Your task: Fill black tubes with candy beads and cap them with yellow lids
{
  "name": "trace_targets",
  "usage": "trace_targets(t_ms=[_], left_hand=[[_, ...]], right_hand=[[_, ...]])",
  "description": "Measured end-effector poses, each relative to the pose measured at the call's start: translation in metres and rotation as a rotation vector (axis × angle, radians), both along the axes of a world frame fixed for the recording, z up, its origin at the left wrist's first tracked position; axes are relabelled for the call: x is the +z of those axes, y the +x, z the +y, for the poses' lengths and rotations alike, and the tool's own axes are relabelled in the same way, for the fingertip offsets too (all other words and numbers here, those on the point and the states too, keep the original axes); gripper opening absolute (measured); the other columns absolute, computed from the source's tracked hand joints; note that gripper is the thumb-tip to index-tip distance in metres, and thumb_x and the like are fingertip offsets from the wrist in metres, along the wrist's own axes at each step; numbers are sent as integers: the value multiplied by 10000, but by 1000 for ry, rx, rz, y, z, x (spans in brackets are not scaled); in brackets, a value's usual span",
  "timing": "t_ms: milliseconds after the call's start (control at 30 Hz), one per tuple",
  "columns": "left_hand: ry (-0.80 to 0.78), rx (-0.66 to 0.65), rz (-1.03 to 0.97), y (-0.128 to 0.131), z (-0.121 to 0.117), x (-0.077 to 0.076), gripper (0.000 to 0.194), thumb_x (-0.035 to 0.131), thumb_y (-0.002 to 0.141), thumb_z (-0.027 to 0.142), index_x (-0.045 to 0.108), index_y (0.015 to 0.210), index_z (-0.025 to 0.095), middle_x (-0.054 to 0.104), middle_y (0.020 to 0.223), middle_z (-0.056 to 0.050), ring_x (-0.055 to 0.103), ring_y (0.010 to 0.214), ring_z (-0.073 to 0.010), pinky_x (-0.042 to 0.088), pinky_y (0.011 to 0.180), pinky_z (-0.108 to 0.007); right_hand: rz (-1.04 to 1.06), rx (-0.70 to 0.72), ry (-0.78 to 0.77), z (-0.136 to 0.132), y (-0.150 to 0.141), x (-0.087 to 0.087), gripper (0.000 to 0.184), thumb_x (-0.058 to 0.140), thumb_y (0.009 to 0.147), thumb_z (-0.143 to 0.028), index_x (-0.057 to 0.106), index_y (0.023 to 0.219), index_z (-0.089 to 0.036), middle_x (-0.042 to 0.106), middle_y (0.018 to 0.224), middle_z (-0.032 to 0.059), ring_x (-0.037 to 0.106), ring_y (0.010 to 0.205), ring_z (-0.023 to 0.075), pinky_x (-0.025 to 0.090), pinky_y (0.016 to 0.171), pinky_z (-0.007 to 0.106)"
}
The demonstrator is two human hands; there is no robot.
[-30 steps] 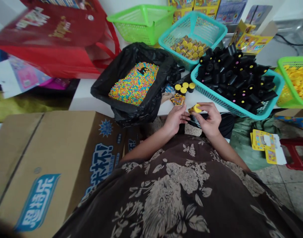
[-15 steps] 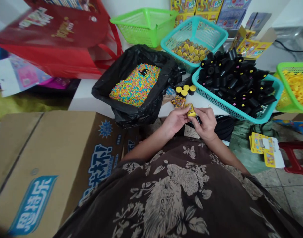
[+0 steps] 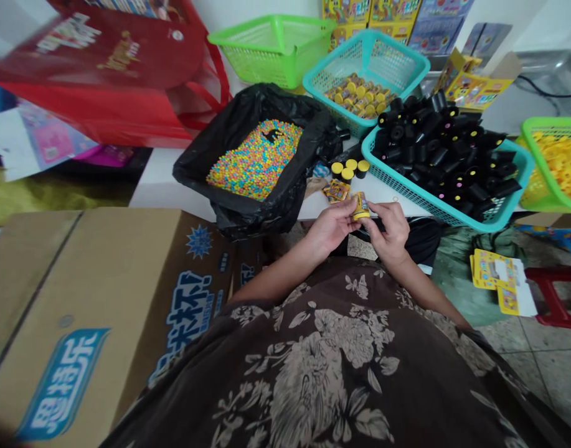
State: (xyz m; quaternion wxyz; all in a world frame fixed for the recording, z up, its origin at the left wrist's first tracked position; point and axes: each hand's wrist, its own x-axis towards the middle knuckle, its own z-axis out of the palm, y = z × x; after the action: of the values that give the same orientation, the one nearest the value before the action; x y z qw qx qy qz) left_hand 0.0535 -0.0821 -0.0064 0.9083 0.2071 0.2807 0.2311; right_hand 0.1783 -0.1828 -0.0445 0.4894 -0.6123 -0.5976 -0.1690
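The small yellow-capped tube [image 3: 360, 206] sits at twelve o'clock from the wrists, its long axis near upright, pinched narrowly between the fingers [image 3: 349, 213] of the left hand [image 3: 330, 227] and the right hand [image 3: 388, 233].

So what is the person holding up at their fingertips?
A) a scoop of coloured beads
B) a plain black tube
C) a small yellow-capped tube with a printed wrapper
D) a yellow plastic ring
C: the yellow-capped tube, its printed wrapper showing, sits at the fingers of the right hand, close beside the left hand.
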Motion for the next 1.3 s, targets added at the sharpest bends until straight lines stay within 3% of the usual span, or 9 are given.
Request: trace_targets(t_ms=[200, 400, 733, 1000, 1133, 1300], left_hand=[[-34, 4, 29, 0, -2, 3, 61, 737, 886, 161, 716, 832, 145, 724, 747, -11, 644, 662, -105, 493, 693, -245], [-34, 3, 46, 2, -6, 1, 44, 752, 883, 181, 732, 862, 148, 738, 789, -21, 652, 679, -105, 497, 719, -247], [-12, -12, 54, 2, -8, -3, 89, 778, 871, 209, 725, 825, 154, 706, 742, -4, 626, 675, -98, 483, 753, -252], [5, -61, 63, 1, -10, -6, 144, 755, 900, 246, 696, 804, 157, 710, 735, -6, 641, 666, -111, 504, 744, -264], [7, -44, 35, 2, -10, -2, 77, 739, 905, 199, 724, 846, 151, 727, 772, -9, 646, 678, -100, 496, 740, -245], [-32, -44, 29, 1, -7, -1, 78, 734, 907, 192, 727, 836, 159, 728, 773, -11, 640, 683, -102, 494, 753, -250]], right_hand=[[52, 37, -8, 1, 0, -1, 196, 668, 1009, -321, 757, 1174, -262, 726, 927, 54, 673, 840, 219, 583, 751, 396], [97, 66, -44, 0, -1, -2, 277, 655, 1014, -335, 737, 1269, -264, 755, 961, 66, 680, 861, 238, 591, 772, 419], [257, 142, -47, 3, -2, -4, 259, 662, 1013, -400, 760, 1213, -268, 778, 950, 45, 686, 824, 214, 581, 744, 390], [-35, 104, 19, 1, 5, 1, 171, 712, 977, -288, 781, 1131, -263, 747, 841, 39, 650, 768, 211, 537, 712, 381], [90, 89, 6, 0, 2, 3, 271, 720, 980, -361, 742, 1229, -257, 758, 926, 44, 677, 822, 216, 571, 739, 384], [166, 143, 19, 1, -1, 0, 255, 691, 997, -311, 755, 1241, -268, 767, 934, 40, 681, 817, 207, 580, 748, 385]])
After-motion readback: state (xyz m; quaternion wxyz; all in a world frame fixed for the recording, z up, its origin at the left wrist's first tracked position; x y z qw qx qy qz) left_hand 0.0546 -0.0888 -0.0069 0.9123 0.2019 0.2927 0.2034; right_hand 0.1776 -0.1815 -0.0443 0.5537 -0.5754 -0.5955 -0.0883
